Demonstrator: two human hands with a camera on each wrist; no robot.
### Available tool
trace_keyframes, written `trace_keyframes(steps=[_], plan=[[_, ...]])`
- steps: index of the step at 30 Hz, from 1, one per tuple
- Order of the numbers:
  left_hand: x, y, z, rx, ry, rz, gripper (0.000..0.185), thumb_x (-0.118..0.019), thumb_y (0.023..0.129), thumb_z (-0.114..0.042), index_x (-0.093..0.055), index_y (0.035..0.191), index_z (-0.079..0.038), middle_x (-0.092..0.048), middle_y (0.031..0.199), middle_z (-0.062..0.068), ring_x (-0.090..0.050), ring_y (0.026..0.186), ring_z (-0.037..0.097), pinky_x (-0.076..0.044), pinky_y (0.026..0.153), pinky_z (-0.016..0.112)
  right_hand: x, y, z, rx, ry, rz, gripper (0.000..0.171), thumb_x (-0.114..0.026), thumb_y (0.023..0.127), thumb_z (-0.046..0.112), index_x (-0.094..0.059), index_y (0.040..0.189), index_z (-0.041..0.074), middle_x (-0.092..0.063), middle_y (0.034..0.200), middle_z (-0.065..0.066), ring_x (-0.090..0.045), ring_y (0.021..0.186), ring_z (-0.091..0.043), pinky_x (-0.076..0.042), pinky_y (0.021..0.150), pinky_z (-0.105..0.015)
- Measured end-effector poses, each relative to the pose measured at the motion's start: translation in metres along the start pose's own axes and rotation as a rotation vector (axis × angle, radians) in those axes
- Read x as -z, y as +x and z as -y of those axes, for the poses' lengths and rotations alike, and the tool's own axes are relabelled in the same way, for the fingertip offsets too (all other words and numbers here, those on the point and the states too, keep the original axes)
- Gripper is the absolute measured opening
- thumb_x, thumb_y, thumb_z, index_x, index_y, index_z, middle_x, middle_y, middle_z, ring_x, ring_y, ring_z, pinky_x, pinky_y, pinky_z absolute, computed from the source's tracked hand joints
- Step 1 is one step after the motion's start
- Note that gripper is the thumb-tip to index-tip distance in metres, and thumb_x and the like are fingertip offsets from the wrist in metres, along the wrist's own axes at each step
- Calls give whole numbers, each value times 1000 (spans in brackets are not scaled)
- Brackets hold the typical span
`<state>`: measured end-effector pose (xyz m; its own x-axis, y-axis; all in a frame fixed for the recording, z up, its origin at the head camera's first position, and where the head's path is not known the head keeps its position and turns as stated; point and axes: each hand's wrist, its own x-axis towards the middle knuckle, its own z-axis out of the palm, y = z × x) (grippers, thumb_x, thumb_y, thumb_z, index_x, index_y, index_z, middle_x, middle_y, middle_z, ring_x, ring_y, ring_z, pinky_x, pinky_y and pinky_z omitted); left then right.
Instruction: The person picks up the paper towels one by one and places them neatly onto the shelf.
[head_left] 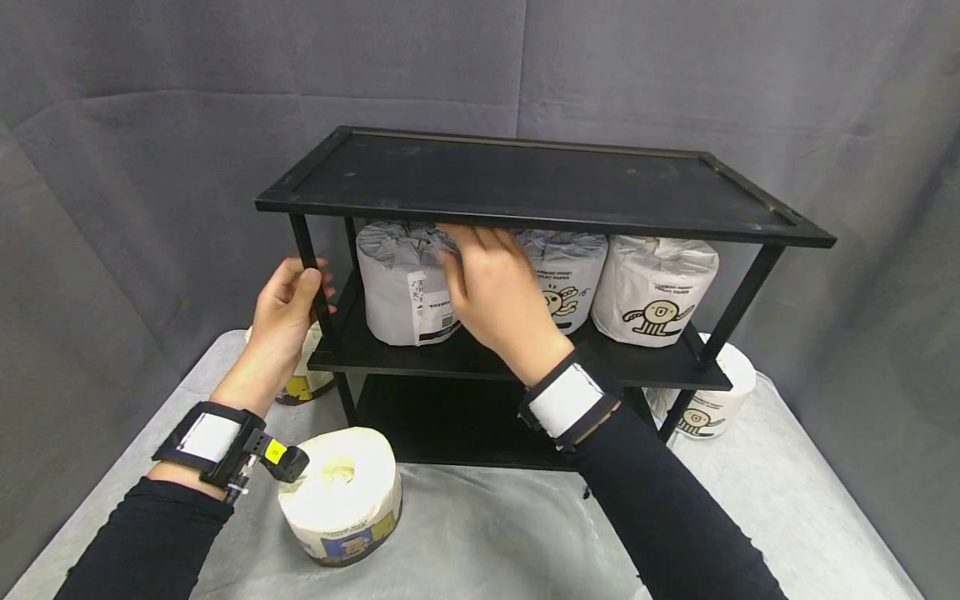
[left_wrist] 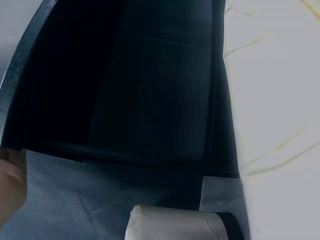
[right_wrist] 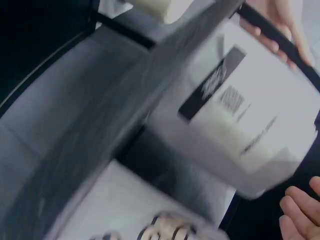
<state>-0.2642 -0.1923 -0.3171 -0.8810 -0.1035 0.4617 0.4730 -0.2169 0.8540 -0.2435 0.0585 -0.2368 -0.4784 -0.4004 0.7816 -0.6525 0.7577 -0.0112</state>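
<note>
The person's left hand [head_left: 288, 302] curls round the front left post [head_left: 307, 258] of a black shelf rack [head_left: 540, 179], thumb in front and fingers wrapped behind, a grip that looks meant to steady the rack. The right hand [head_left: 491, 292] reaches in under the top shelf, its fingers fairly straight and close together, laid against the upper right side of a wrapped toilet roll [head_left: 401, 287]; they touch it rather than clamp it. That roll stands upright at the left end of the middle shelf [head_left: 465, 358]. Two more wrapped rolls stand beside it in a row: one [head_left: 566, 279] partly hidden behind the right hand, one [head_left: 656, 292] at the right end.

The rack stands on a table covered with a pale grey cloth [head_left: 487, 533]. A roll [head_left: 345, 496] lies on the cloth near the left wrist, another [head_left: 303, 379] sits behind the left hand, and another [head_left: 708, 396] stands by the rack's right leg. A grey fabric backdrop [head_left: 150, 125] hangs behind.
</note>
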Motion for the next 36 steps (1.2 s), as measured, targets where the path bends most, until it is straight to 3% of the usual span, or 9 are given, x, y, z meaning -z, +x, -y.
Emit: trace_keyframes(steps=[4,11,16,20,26,36], plan=[[0,0,0,1,4,-3,16,-67,92,-36,-64,102,-24,-59,96,-1,-55,86,14,-51,73,21,7,-2,-12,-24,-46,106,33,-56,99,12,-60,131,5,-65,123,-13,-58,115,-32,-41,105,-42],[0,0,1,4,8,-1,16,-65,94,-33,-64,104,-22,-60,95,-2,-56,86,13,-51,73,21,10,-7,-26,26,-61,251,50,-65,94,9,-50,142,8,-56,138,-10,-49,129,-29,-33,112,-44],[0,0,2,5,14,-6,21,-64,94,-32,-62,107,-15,-60,95,-1,-56,86,13,-51,74,21,6,-6,-31,89,-99,279,59,-69,93,9,-45,147,9,-52,143,-10,-47,131,-27,-34,111,-44],[0,-1,2,8,9,-5,17,-64,95,-31,-63,105,-18,-60,96,1,-56,86,13,-51,74,21,3,-4,-34,138,-121,311,61,-69,92,7,-45,148,11,-47,148,-6,-43,135,-25,-33,112,-42],[0,-2,2,4,7,-2,18,-64,94,-34,-63,104,-19,-59,96,-1,-55,86,12,-51,74,21,1,-3,-35,150,-130,376,59,-67,93,5,-45,148,11,-42,153,-6,-38,140,-25,-28,116,-45],[-1,-1,0,5,3,-2,18,-64,92,-35,-63,103,-21,-60,95,-2,-56,85,11,-50,73,21,0,-3,-30,198,-185,387,56,-68,94,10,-48,146,9,-46,150,-6,-40,139,-24,-30,115,-47]])
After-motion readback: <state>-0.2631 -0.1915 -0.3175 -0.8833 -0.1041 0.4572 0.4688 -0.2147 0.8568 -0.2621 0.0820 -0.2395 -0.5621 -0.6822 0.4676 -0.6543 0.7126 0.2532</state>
